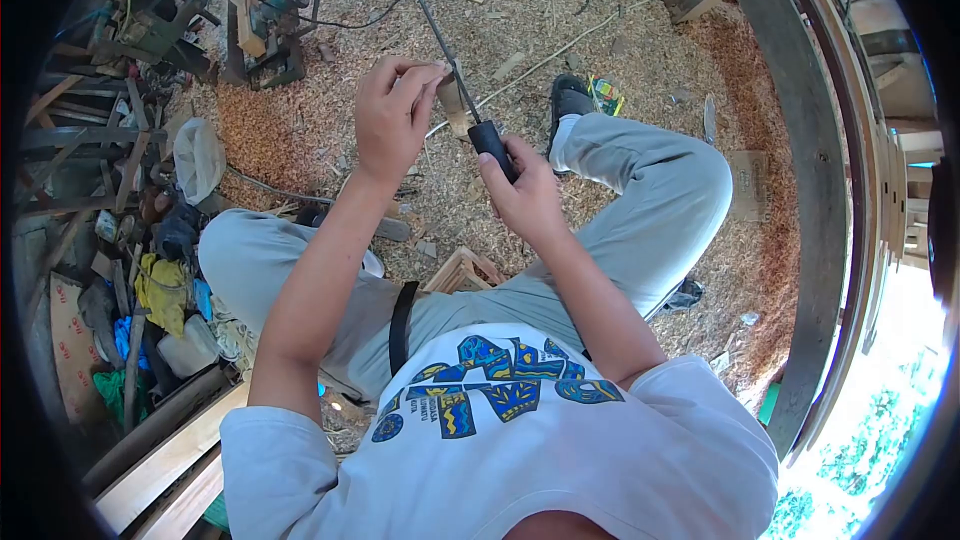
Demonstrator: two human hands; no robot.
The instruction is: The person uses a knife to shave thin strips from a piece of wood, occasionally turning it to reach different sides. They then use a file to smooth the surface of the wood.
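My left hand [393,120] is raised in front of me, its fingertips pinched on the upper end of a small light-brown wooden piece [453,108]. My right hand [527,192] is wrapped round the black handle [492,150] of a long thin tool. From the handle, the tool's dark narrow shaft [437,28] slants up and to the left, passing close beside the wooden piece and my left fingertips. Whether shaft and wood touch, I cannot tell.
Wood shavings [330,130] cover the ground. A machine or vise [270,35] stands at the upper left, with scrap and a yellow cloth [163,292] below it. A dark beam [815,190] runs down the right. Between my legs lies a wooden frame [462,272].
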